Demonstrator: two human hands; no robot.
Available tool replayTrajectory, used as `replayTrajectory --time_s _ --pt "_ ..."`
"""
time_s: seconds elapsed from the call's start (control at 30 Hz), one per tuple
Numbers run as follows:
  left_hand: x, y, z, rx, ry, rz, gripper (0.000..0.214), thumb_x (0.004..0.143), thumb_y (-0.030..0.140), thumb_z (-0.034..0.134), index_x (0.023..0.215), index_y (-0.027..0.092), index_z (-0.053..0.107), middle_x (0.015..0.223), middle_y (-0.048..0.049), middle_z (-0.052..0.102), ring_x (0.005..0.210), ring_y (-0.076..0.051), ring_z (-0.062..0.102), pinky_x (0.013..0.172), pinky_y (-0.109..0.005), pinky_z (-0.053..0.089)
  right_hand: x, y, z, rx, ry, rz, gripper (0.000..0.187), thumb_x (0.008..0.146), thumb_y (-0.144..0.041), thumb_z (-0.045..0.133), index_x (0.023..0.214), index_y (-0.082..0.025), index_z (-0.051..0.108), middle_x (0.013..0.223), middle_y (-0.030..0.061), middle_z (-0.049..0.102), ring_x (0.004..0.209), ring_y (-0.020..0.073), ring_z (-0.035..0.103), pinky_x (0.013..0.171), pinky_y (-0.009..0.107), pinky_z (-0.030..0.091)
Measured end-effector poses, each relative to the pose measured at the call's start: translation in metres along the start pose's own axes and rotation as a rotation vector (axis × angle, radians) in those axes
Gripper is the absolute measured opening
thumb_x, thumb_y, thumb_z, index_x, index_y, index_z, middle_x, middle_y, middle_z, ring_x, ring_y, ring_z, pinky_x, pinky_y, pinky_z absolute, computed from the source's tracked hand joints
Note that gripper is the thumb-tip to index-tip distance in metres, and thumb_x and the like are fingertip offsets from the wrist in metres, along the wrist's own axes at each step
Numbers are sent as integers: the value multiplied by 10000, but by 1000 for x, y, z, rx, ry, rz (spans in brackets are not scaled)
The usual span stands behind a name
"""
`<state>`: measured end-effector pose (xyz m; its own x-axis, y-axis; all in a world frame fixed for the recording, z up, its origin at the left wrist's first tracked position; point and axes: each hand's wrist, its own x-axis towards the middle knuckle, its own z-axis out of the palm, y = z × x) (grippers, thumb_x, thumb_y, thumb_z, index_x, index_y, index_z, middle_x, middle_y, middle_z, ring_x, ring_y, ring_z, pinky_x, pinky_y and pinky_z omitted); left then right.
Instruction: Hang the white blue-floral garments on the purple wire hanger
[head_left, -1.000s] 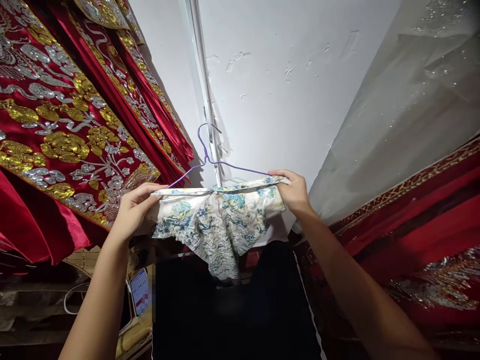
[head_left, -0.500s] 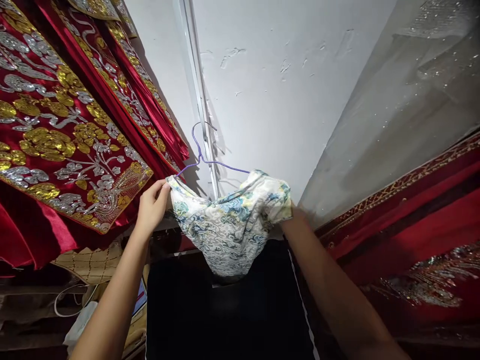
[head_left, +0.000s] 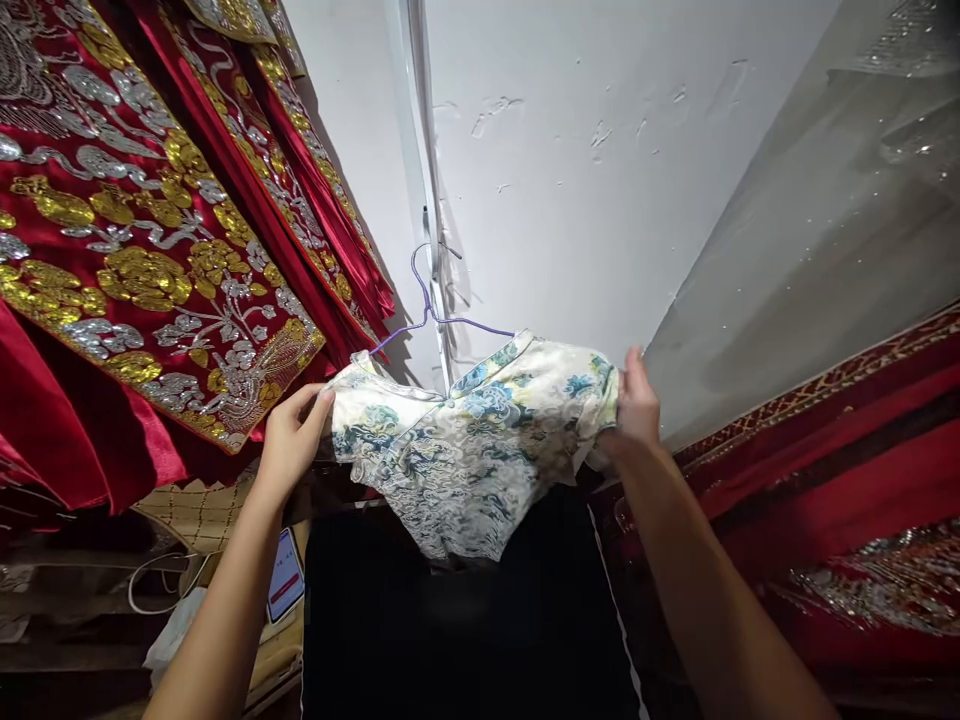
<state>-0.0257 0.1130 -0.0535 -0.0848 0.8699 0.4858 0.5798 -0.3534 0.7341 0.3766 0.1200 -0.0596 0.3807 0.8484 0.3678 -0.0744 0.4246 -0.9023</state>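
Note:
A short-sleeved top, white with blue, green and yellow flowers, hangs on a thin purple wire hanger. Its lower part looks gathered and patterned in grey-white. My left hand pinches the hem of the left-hand sleeve between thumb and fingers. At the opposite sleeve, my right hand is against the hem, slightly blurred, with a digit stretched upward off the cloth; some of its fingers are hidden. The hanger's hook goes over a pale metal upright on the wall.
Red garments with gold and silver sequins hang at the left. Sheer sparkly fabric and a red beaded garment hang at the right. A lit phone and a white cable lie at lower left. Black cloth fills the lower middle.
My right hand has come out from behind the sleeve to its outer edge, and the top is spread wider. The left hand keeps its pinch, now further down the sleeve. The view has shifted slightly left.

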Motion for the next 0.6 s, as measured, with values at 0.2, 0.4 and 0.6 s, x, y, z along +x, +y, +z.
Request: replayTrajectory --time_s 0.2,0.4,0.6 --pt "17 41 16 -13 234 155 296 948 376 535 1043 160 715 1016 -66 711 958 -203 647 858 -290 493 4 -27 5 128 52 -71 381 821 -551 703 706 -203 599 559 -19 495 572 171 596 484 273 481" --pt "21 67 14 95 185 276 267 931 313 565 1141 198 684 1147 -71 690 1083 -215 637 969 -327 477 -3 -29 32 195 146 -37 412 833 -558 698 656 -214 556 527 -24 471 507 156 541 469 282 459" --pt "16 48 12 136 148 144 307 931 321 527 1176 198 666 1124 -71 706 1001 -217 655 903 -328 496 -17 -34 63 0 -99 -137 440 899 -562 614 654 -198 587 590 -22 494 534 114 469 485 239 395"
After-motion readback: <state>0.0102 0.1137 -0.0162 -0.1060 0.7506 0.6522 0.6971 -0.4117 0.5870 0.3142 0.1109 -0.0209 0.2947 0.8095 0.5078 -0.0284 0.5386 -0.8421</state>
